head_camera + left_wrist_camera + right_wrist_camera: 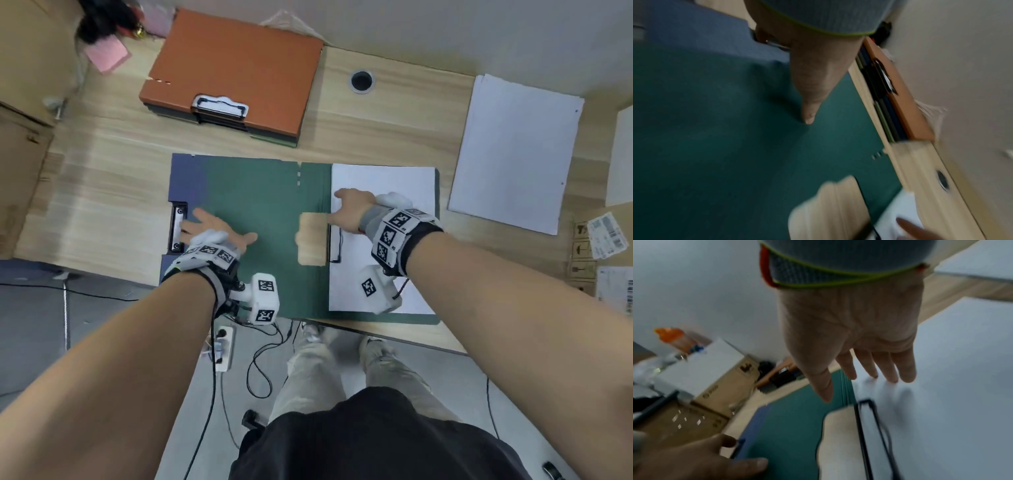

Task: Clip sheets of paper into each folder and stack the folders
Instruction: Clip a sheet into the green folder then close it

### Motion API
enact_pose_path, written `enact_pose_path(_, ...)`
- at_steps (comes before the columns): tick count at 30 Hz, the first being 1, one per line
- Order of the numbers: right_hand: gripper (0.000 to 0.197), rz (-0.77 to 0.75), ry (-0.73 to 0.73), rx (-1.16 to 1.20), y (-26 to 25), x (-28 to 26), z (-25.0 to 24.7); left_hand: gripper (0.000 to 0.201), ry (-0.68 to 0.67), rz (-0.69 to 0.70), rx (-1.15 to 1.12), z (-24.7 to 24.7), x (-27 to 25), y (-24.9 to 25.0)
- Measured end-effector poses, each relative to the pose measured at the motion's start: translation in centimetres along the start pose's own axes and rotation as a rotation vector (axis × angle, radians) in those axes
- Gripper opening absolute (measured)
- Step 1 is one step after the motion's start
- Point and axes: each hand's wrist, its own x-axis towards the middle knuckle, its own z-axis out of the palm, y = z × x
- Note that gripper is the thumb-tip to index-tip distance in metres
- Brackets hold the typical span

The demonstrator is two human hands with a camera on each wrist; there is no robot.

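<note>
Overhead, from the head view, I saw the green folder (253, 205) lying open at the near edge of the desk (102, 192), with a blue folder (186, 178) showing from under its left side. My left hand (214, 231) lay flat, fingers spread, over the green cover's left part, reaching to the blue folder's metal clip (178, 228). My right hand (349, 209) lay flat too, fingers straight, on the white sheet (387, 185) resting in the folder's right half, beside the black wire clip (335, 245). Both hands were apart and gripped nothing.

The right wrist view showed what the head view could not: my straight fingertips (892, 374) pressed on the paper, the thumb out over the green cover. It also caught cardboard boxes (701, 410) off to the left. The left wrist view, blurred, showed only my thumb (809, 104) over the matte green board, and the stack's layered edges side-on.

At the desk's far edge sat the stacked folders (233, 72), orange on top with a shiny metal clip, darker ones beneath. Loose white paper (513, 150) lay toward the right edge, near a round cable hole (362, 80). The desk was pale wood grain.
</note>
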Motion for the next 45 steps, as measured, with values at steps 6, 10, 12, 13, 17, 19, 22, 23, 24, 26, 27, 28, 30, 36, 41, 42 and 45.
enact_pose_path(6, 0.06, 0.098, -0.104, -0.205, -3.2, 1.1, 3.7, 0.133, -0.085, -0.025, 0.039, -0.5, 3.4, -5.5)
enact_pose_path(10, 0.058, 0.185, -0.061, -0.366, -5.0, 0.7, 3.5, 0.122, -0.113, -0.006, -0.069, -1.9, 4.0, -5.2)
enact_pose_path(12, 0.061, 0.19, -0.097, -0.365, -5.1, 1.0, 3.8, 0.117, -0.135, 0.047, -0.08, -2.5, 4.4, -5.2)
enact_pose_path(13, 0.059, 0.192, -0.114, -0.362, -4.9, 1.1, 3.9, 0.114, -0.145, 0.076, -0.052, -2.6, 4.4, -4.9)
enact_pose_path(17, 0.073, 0.248, -0.126, -0.351, -5.5, 0.7, 4.2, 0.102, -0.173, 0.184, 0.062, -3.3, 3.3, -3.9)
enact_pose_path(19, 0.069, 0.255, -0.112, -0.367, -5.5, 0.6, 4.1, 0.091, -0.175, 0.193, 0.127, -3.2, 2.4, -3.2)
enact_pose_path(22, 0.063, 0.253, -0.11, -0.36, -5.0, 0.8, 4.2, 0.087, -0.164, 0.213, 0.221, -2.3, 1.3, -1.9)
enact_pose_path(23, 0.063, 0.24, -0.114, -0.36, -5.0, 1.0, 4.2, 0.088, -0.158, 0.205, 0.222, -2.1, 1.1, -1.7)
enact_pose_path(24, 0.065, 0.224, -0.103, -0.344, -4.6, 1.3, 4.4, 0.091, -0.14, 0.198, 0.204, -1.9, 1.3, -1.5)
enact_pose_path(26, 0.068, 0.213, -0.097, -0.327, -4.2, 2.0, 4.8, 0.104, -0.139, 0.126, 0.135, -1.8, 2.0, -1.5)
enact_pose_path(27, 0.069, 0.214, -0.095, -0.318, -3.7, 2.3, 5.0, 0.114, -0.141, 0.086, 0.1, -1.7, 2.2, -1.4)
enact_pose_path(28, 0.069, 0.216, -0.097, -0.31, -3.2, 2.5, 5.1, 0.123, -0.14, 0.067, 0.068, -1.7, 2.3, -1.4)
enact_pose_path(30, 0.071, 0.191, -0.089, -0.306, -2.8, 2.2, 5.0, 0.13, -0.121, 0.036, -0.001, -1.7, 2.7, -1.6)
enact_pose_path(36, 0.08, 0.033, -0.143, -0.178, -1.0, 1.0, 3.4, 0.082, -0.017, 0.176, -0.094, -5.0, 1.7, -1.3)
enact_pose_path(41, 0.076, -0.024, -0.195, 0.389, 1.0, -2.4, -1.4, 0.064, 0.102, 0.542, -0.025, -11.5, -3.7, 2.3)
enact_pose_path(42, 0.072, -0.039, -0.206, 0.53, 1.2, -3.1, -2.5, 0.067, 0.046, 0.605, -0.028, -12.2, -4.9, 3.2)
enact_pose_path(45, 0.071, -0.124, -0.226, 0.858, 3.1, -6.3, -6.5, 0.076, -0.207, 0.754, -0.211, -12.7, -10.4, 6.9)
